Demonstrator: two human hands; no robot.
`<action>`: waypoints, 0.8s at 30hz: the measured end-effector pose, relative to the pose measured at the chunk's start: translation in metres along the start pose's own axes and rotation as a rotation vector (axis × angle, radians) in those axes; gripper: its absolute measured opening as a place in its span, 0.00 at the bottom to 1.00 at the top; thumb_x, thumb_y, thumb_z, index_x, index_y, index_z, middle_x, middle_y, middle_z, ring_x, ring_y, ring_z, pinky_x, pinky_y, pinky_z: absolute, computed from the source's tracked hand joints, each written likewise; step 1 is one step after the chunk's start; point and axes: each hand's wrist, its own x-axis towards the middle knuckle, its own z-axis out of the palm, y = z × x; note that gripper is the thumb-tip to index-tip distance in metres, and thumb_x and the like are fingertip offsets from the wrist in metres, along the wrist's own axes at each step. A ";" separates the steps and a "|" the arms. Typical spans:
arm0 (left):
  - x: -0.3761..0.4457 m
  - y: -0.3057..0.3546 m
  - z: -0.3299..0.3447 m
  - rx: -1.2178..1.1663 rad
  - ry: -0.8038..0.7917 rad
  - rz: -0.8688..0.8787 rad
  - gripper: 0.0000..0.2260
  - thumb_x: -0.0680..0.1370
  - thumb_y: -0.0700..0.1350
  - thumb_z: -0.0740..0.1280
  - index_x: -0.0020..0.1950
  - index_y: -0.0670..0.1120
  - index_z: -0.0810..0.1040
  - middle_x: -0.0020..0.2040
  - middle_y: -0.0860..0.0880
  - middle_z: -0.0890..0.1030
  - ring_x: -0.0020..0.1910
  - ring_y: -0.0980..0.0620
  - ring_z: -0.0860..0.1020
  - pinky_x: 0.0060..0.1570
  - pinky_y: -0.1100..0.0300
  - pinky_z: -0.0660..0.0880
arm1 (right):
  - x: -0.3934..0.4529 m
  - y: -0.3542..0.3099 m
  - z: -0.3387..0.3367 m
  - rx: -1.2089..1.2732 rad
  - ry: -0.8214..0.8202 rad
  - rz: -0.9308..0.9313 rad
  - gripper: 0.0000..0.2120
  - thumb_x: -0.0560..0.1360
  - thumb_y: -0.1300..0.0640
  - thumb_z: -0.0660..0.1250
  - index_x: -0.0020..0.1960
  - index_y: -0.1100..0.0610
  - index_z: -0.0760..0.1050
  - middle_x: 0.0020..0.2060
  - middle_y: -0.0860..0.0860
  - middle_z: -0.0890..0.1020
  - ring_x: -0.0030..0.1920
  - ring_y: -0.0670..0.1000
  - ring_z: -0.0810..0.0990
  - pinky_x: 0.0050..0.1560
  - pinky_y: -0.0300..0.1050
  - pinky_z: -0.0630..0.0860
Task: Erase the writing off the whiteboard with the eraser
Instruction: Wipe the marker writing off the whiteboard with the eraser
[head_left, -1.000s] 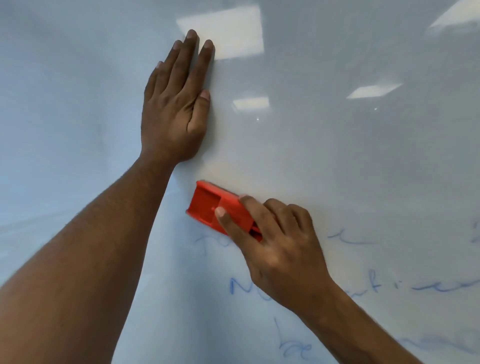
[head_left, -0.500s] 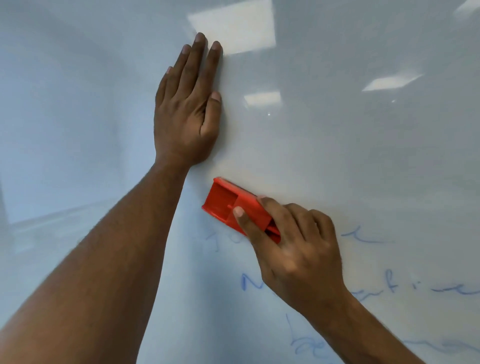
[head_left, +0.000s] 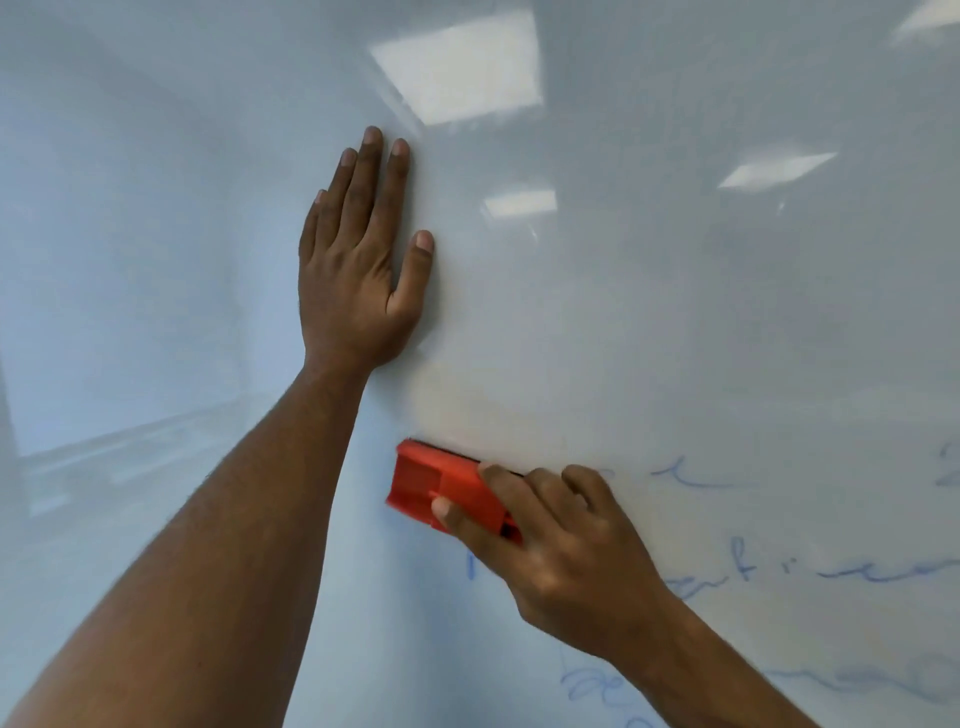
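The right hand (head_left: 561, 551) grips the red eraser (head_left: 441, 480) against the whiteboard (head_left: 675, 312); the eraser's long axis runs up-left. Remaining blue writing (head_left: 748, 569) lies right of and below the grip (left hand (head_left: 358, 270) flat, bracing above).

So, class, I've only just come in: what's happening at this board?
A person is wiping blue writing off a whiteboard. The right hand grips a red eraser pressed flat against the board, while the left hand rests open on the board above it, fingers straight. The area above the eraser looks wiped. Faint blue writing remains to the right of and below the eraser, so the job is not finished.
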 end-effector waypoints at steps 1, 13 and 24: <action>-0.002 0.000 0.000 0.001 -0.001 -0.004 0.29 0.85 0.54 0.54 0.86 0.50 0.56 0.86 0.49 0.55 0.86 0.50 0.53 0.84 0.49 0.53 | -0.004 -0.001 -0.001 -0.019 -0.017 -0.003 0.24 0.79 0.60 0.65 0.73 0.47 0.77 0.60 0.58 0.84 0.44 0.59 0.80 0.49 0.54 0.69; -0.035 0.000 0.001 0.019 0.008 -0.067 0.31 0.84 0.56 0.55 0.86 0.49 0.56 0.86 0.48 0.55 0.86 0.50 0.53 0.82 0.50 0.53 | -0.022 0.002 -0.006 -0.096 0.032 0.140 0.23 0.80 0.56 0.67 0.74 0.46 0.76 0.62 0.58 0.84 0.47 0.59 0.80 0.50 0.54 0.70; -0.056 0.005 0.004 0.044 0.003 -0.122 0.31 0.84 0.57 0.54 0.86 0.49 0.56 0.86 0.48 0.55 0.86 0.49 0.53 0.83 0.48 0.55 | -0.030 0.016 -0.021 -0.147 0.104 0.389 0.23 0.78 0.52 0.73 0.73 0.45 0.78 0.59 0.58 0.84 0.44 0.60 0.79 0.49 0.54 0.70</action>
